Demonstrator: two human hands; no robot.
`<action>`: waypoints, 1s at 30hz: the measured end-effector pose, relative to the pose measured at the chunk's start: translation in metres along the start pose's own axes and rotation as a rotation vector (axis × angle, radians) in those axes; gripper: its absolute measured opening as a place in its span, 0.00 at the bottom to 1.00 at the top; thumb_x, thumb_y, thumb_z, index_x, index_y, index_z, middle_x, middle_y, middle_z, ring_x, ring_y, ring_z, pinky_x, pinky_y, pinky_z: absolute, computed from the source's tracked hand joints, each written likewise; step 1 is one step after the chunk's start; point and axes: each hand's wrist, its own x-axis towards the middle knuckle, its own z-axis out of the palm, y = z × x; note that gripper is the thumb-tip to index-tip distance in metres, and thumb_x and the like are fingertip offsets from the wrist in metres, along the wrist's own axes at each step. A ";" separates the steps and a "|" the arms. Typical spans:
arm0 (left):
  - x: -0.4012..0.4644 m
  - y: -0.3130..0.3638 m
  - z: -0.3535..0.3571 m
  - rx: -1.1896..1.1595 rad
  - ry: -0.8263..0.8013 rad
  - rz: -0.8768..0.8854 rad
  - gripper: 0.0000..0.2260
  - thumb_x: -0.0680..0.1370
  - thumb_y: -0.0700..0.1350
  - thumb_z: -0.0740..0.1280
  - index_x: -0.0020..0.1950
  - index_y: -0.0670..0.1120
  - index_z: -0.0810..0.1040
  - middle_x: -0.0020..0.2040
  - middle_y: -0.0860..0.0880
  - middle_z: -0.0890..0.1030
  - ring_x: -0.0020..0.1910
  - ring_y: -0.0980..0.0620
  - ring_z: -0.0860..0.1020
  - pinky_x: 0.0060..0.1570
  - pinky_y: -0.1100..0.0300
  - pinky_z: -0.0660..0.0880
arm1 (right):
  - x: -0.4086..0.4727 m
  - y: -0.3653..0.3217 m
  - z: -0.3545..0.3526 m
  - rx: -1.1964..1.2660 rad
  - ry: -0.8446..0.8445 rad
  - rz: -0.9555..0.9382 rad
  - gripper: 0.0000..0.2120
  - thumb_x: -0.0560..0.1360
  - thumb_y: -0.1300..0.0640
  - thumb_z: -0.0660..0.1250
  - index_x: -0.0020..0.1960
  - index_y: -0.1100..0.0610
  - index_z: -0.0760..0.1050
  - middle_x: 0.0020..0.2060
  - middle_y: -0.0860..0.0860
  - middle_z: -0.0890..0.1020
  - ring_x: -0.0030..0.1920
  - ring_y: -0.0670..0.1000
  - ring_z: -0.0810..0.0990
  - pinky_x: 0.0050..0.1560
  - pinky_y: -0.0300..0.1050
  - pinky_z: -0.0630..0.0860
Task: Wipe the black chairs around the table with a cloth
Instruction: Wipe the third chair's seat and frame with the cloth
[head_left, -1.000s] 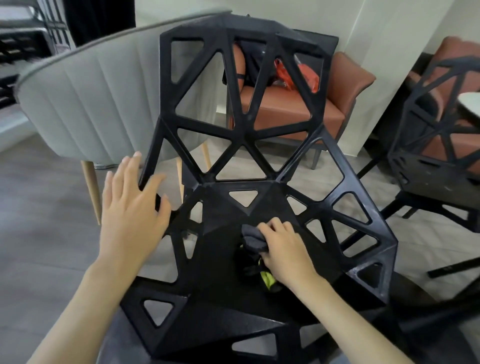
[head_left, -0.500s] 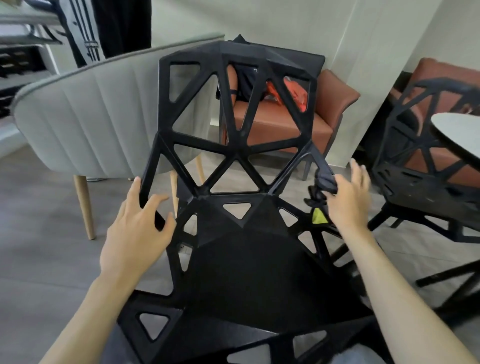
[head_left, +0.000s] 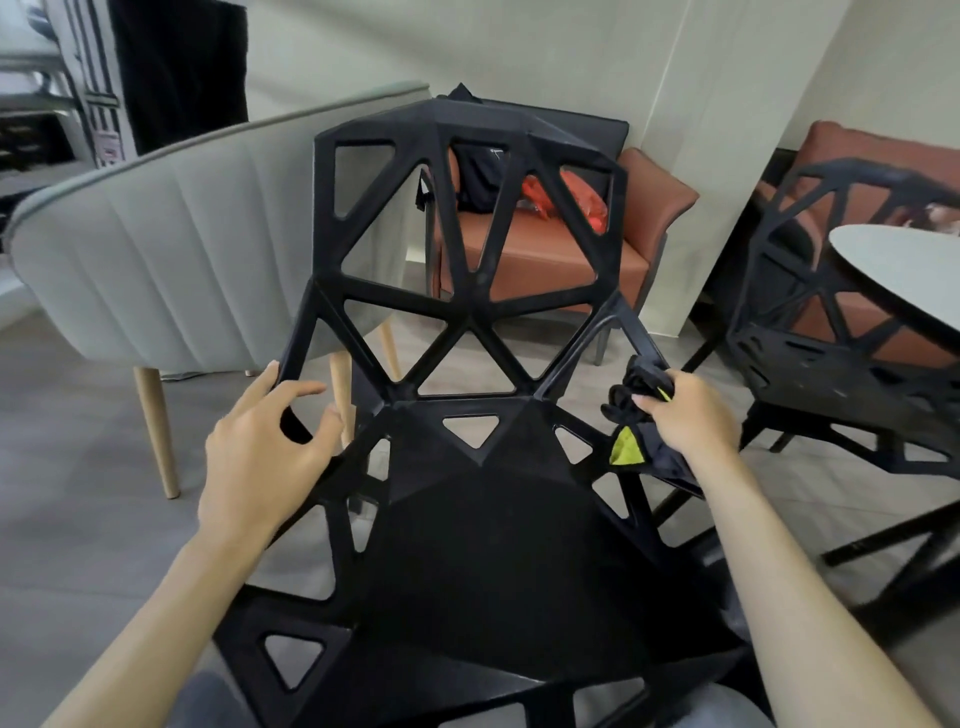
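- Now the right hand (head_left: 691, 415) grips the bunched dark cloth with a yellow-green patch (head_left: 641, 415) against the right edge of the black lattice plastic chair (head_left: 493, 545).
- The left hand (head_left: 260, 457), fingers loosely curled, steadies the left strut.
- Best run the cloth along each strut, pressing firmly, while bracing the frame.

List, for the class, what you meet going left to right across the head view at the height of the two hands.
Grey upholstered chair → left hand gripping the left edge of the black chair → right hand holding the dark cloth at its right edge → second black chair → white table.
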 end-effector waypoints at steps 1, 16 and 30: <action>0.005 0.001 0.001 -0.007 0.004 0.017 0.10 0.78 0.53 0.73 0.59 0.54 0.84 0.76 0.44 0.74 0.39 0.49 0.82 0.58 0.44 0.77 | -0.003 0.001 -0.004 -0.008 -0.010 -0.001 0.13 0.81 0.49 0.69 0.63 0.53 0.79 0.50 0.53 0.82 0.49 0.58 0.79 0.37 0.45 0.68; 0.027 -0.002 0.005 -0.178 -0.020 0.026 0.06 0.78 0.51 0.73 0.53 0.54 0.84 0.73 0.51 0.77 0.22 0.55 0.73 0.31 0.61 0.72 | -0.012 0.015 -0.007 -0.018 0.064 0.101 0.15 0.80 0.44 0.68 0.65 0.48 0.78 0.46 0.50 0.81 0.46 0.57 0.77 0.44 0.50 0.73; 0.101 0.009 0.075 -0.137 -0.098 0.183 0.08 0.80 0.48 0.69 0.58 0.50 0.83 0.68 0.48 0.81 0.48 0.46 0.83 0.53 0.57 0.70 | -0.015 0.031 -0.012 -0.096 0.110 0.188 0.16 0.80 0.43 0.68 0.63 0.50 0.78 0.51 0.54 0.83 0.52 0.61 0.82 0.48 0.54 0.80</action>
